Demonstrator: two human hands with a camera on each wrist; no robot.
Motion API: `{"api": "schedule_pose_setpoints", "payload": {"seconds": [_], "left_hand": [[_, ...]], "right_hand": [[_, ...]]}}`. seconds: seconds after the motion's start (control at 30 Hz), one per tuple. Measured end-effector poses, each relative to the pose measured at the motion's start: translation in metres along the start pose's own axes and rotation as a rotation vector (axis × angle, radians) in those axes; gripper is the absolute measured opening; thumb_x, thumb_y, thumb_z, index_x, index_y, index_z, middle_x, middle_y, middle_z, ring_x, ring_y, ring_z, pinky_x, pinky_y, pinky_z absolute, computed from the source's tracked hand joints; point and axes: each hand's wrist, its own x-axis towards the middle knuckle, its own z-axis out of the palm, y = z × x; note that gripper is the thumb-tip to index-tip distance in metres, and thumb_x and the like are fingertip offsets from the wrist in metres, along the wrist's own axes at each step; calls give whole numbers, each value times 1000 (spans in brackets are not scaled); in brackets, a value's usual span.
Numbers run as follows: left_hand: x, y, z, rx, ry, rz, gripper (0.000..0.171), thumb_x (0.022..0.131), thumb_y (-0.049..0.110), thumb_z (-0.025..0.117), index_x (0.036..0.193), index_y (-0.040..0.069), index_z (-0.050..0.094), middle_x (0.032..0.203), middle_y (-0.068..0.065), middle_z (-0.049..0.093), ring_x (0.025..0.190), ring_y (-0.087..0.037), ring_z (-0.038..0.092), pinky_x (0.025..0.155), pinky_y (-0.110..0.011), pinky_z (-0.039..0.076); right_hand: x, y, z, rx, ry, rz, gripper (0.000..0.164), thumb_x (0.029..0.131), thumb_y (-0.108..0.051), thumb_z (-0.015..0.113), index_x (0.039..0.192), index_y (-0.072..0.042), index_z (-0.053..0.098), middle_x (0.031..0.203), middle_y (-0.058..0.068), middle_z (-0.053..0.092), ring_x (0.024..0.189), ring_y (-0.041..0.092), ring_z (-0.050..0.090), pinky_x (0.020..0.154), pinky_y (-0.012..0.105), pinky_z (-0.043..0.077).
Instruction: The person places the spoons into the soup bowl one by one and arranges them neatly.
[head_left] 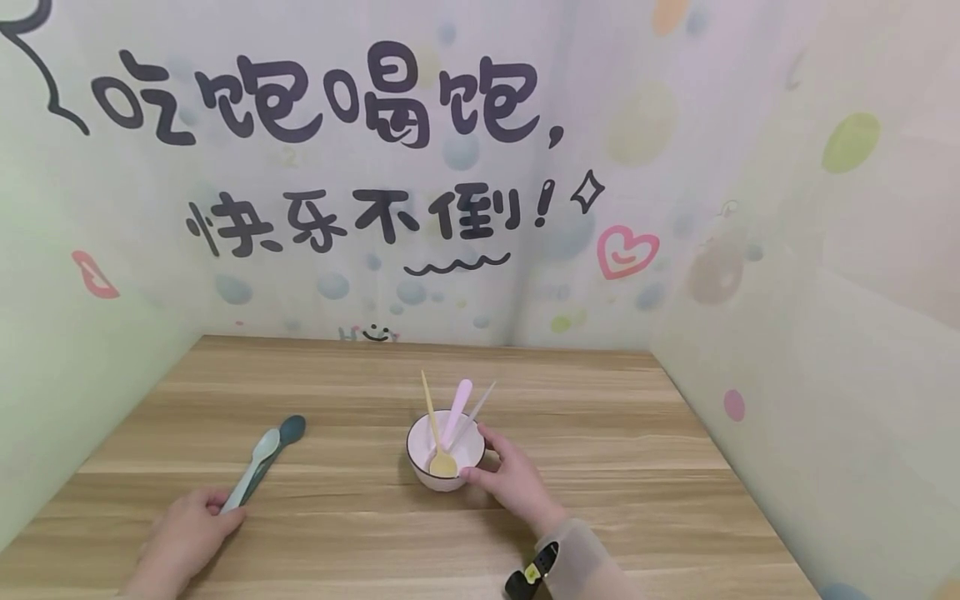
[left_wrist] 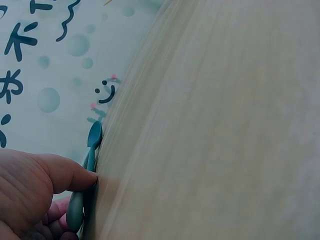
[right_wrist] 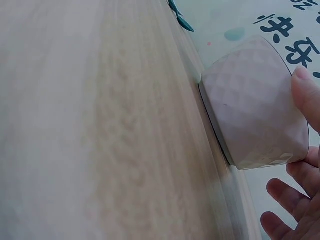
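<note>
Your left hand (head_left: pixel 185 529) pinches the spoons (head_left: pixel 255 462) (likely light, stiff) by their handles; your right hand (head_left: pixel 517 483) grips the bowl (right_wrist: pixel 252 107) (probably rigid), best held by its rim.

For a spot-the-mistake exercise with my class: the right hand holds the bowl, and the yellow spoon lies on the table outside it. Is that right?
Not quite: the yellow spoon leans inside the bowl, as the head view shows. The right hand does hold the bowl.
</note>
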Motion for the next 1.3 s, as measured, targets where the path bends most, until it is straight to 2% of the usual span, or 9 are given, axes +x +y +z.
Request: {"api": "schedule_pose_setpoints", "payload": {"seconds": [0.17, 0.3, 0.73, 1.13, 1.3], "left_hand": [[-1, 2, 0, 2, 8, -1, 49, 87, 32, 66, 111, -11, 60, 85, -9, 63, 74, -22, 50, 61, -33, 35], [-1, 0, 0, -6, 15, -8, 48, 88, 31, 65, 110, -11, 60, 88, -12, 65, 76, -24, 52, 62, -34, 36], [-2, -4, -1, -89, 64, 4, 41, 89, 23, 64, 107, -14, 60, 85, -11, 64, 72, -20, 52, 60, -31, 38], [1, -9, -4, -152, 66, 3, 43, 92, 23, 63, 110, -16, 58, 86, -11, 62, 75, -20, 53, 62, -31, 39], [-1, -7, -6, -155, 69, 25, 45, 92, 23, 63, 113, -16, 57, 89, -11, 63, 77, -19, 54, 64, -31, 40]], "right_hand": [[-1, 0, 0, 3, 0, 8, 81, 80, -41, 77, 143, -5, 43, 133, 15, 55, 127, 33, 47, 104, 58, 32], [-2, -1, 1, 0, -3, 17, 81, 79, -42, 77, 144, -7, 43, 134, 14, 55, 128, 32, 46, 106, 58, 31], [-1, -5, 1, -8, -6, 19, 79, 80, -38, 77, 144, -7, 43, 134, 13, 55, 128, 32, 46, 105, 57, 32], [0, -4, -1, -13, -7, 15, 79, 80, -38, 77, 143, -5, 43, 134, 16, 54, 128, 34, 46, 105, 59, 32], [1, -2, -1, -22, -5, 19, 80, 80, -39, 78, 143, -6, 43, 134, 16, 55, 128, 33, 46, 105, 58, 32]]}}
